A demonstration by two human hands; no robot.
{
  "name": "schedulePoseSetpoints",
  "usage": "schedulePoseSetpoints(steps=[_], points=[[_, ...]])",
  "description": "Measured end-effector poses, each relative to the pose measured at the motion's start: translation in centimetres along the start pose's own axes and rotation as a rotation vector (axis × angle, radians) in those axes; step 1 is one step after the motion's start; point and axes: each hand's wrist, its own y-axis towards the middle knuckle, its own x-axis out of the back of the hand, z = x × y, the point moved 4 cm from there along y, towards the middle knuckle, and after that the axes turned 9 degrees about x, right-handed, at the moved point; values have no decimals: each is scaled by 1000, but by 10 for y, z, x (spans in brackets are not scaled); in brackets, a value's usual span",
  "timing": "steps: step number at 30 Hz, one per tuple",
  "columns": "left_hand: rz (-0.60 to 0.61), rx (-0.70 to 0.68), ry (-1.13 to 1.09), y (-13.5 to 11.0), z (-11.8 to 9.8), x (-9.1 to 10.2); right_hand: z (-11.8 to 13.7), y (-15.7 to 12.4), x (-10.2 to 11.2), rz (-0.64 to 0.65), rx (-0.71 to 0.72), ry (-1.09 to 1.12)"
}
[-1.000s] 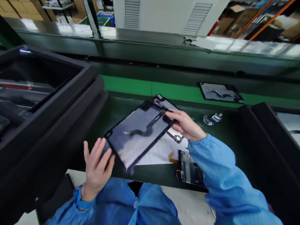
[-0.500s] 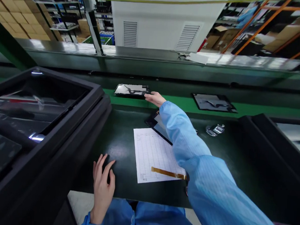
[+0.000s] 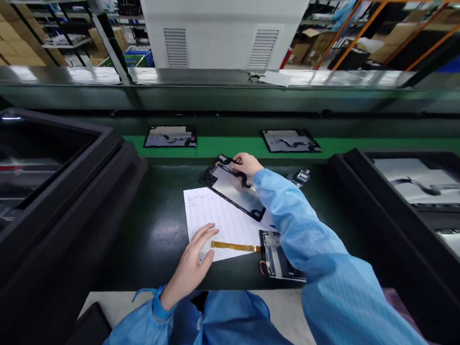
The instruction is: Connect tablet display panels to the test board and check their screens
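My right hand (image 3: 246, 163) reaches forward and rests its fingers on the far edge of a dark-framed tablet panel (image 3: 231, 188) that lies tilted on the dark work mat; its fingers are curled on the panel's edge. My left hand (image 3: 193, 265) lies flat and open on a white printed form sheet (image 3: 220, 220), next to a gold flex ribbon cable (image 3: 234, 246). That cable runs to a small circuit board module (image 3: 275, 256) partly hidden under my right sleeve.
Two more panels (image 3: 171, 137) (image 3: 290, 140) lie on the green conveyor belt (image 3: 223, 144) behind. Big black trays stand at the left (image 3: 61, 185) and right (image 3: 404, 200); the right one holds panels. A small shiny metal part (image 3: 300, 177) sits beside my right arm.
My right hand has come back from the panel it set on the belt and now touches the panel on the mat. My left hand moved right onto the form sheet.
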Motion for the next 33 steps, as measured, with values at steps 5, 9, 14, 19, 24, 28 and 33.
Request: schedulePoseSetpoints(steps=[5, 9, 14, 19, 24, 28, 33], points=[[-12, 19, -96, 31, -10, 28, 1, -26, 21, 7, 101, 52], [-17, 98, 22, 89, -8, 62, -23, -98, 39, -72, 51, 41], [-54, 193, 267, 162, 0, 67, -47, -181, 25, -43, -45, 25], [-76, 144, 467, 153, -7, 65, -38, -184, 3, -38, 2, 20], [-72, 78, 603, 65, -11, 64, -24, -144, -10, -63, 75, -19], [8, 59, 581, -8, -6, 57, 6, -113, -30, -69, 237, -31], [-230, 50, 473, -37, 4, 78, 62, -90, -61, 59, 520, 27]])
